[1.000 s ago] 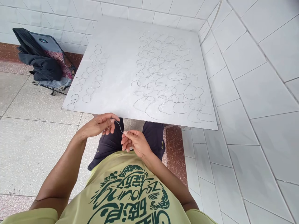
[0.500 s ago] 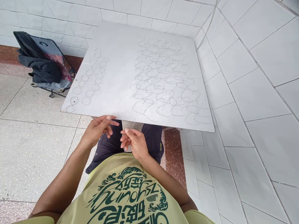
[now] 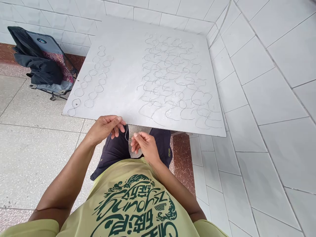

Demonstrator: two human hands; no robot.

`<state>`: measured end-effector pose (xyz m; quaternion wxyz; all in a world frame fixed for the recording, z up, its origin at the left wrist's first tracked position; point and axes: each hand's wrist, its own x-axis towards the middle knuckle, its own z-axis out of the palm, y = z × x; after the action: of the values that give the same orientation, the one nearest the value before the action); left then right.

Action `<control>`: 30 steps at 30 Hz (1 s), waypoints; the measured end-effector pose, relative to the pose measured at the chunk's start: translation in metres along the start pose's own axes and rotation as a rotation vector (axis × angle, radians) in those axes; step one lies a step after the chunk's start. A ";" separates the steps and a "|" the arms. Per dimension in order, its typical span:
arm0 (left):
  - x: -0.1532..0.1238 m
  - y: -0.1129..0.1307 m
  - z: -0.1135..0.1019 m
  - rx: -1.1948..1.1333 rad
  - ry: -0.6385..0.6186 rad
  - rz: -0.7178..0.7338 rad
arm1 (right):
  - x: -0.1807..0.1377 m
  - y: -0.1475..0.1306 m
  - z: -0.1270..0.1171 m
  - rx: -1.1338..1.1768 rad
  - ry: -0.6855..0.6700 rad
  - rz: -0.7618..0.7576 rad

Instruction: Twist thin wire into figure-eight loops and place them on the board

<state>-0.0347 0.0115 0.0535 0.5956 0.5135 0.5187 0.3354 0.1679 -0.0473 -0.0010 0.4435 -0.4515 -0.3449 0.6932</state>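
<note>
My left hand (image 3: 106, 127) and my right hand (image 3: 144, 147) are held close together over my lap, just below the near edge of a white board (image 3: 128, 69). Each pinches one end of a short thin wire (image 3: 126, 133) that curves between them. On the board's right half lie several bent wire pieces (image 3: 176, 82) in a loose spread. Two rows of figure-eight wire loops (image 3: 92, 82) run along the board's left side.
A folded dark chair with cloth (image 3: 41, 62) stands on the floor at the far left against the tiled wall. A white tiled wall (image 3: 266, 98) rises close along the board's right side. A thin cord (image 3: 223, 21) hangs at the top right corner.
My hands have come slightly closer together and the wire between them is bent into a tighter curve. The view shifted a little.
</note>
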 end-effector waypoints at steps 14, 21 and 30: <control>-0.050 -0.012 0.042 0.070 0.381 -0.083 | 0.008 0.005 0.005 0.149 0.065 -0.154; -0.046 -0.016 0.064 -0.095 0.419 -0.144 | 0.002 0.007 0.014 0.066 0.006 -0.231; -0.034 -0.025 0.055 -0.019 0.432 -0.068 | -0.001 0.019 0.014 -0.058 -0.055 -0.293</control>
<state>0.0064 -0.0404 0.0348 0.4864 0.4063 0.6482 0.4222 0.1496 -0.0564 -0.0123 0.5171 -0.3898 -0.4390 0.6228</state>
